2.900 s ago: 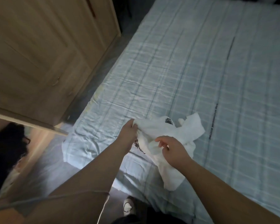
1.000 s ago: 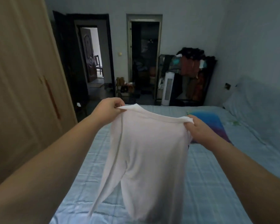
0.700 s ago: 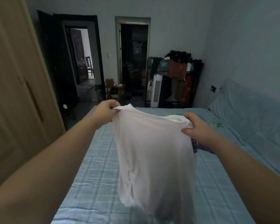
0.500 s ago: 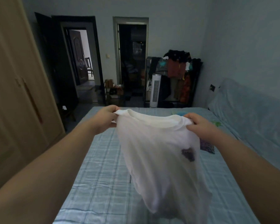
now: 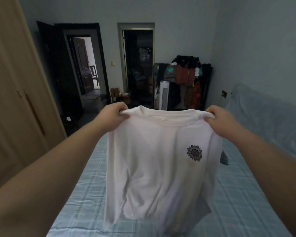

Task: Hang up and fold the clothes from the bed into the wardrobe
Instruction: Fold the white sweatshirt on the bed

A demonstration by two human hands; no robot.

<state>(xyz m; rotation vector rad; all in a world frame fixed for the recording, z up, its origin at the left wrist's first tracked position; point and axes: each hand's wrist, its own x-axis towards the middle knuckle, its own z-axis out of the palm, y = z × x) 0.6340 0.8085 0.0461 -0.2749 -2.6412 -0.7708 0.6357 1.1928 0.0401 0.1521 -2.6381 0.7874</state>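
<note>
Shirt (image 5: pixel 157 159) is hanging in the air over the bed (image 5: pixel 85 185), front panel facing the camera, and both hands are holding it up by the shoulders. The left hand (image 5: pixel 112 115) is bunching the soft white knit at one shoulder, its fingers (image 5: pixel 120 108) curling tight over the fold and pinching it. The right hand (image 5: pixel 220 120) is doing the same at the other shoulder, fingers (image 5: pixel 210 112) curled together and pinching a small ridge of cloth. Between them the ribbed round collar (image 5: pixel 167 121) is sagging in a shallow curve. The fabric is looking thin, drooping in loose vertical creases, and a sleeve is falling straight down along the left edge. A small round flower-like print (image 5: pixel 194 153), dark with spiky petals, is sitting on the chest toward the right of the view. The hem is dangling low over the bed; whether it is touching the sheet I cannot tell. The sheet is showing a pale blue check, slightly wrinkled. A dark scrap of cloth (image 5: pixel 223 158) is lying on it, peeking out past the shirt's right edge. The wardrobe (image 5: pixel 15 100), smooth light wood with a long slim handle, is standing on the left. By the far wall a rack (image 5: pixel 186 77) is carrying heaped dark and rust-coloured clothes, with a white slatted tower (image 5: pixel 164 96) standing just beside it.
</note>
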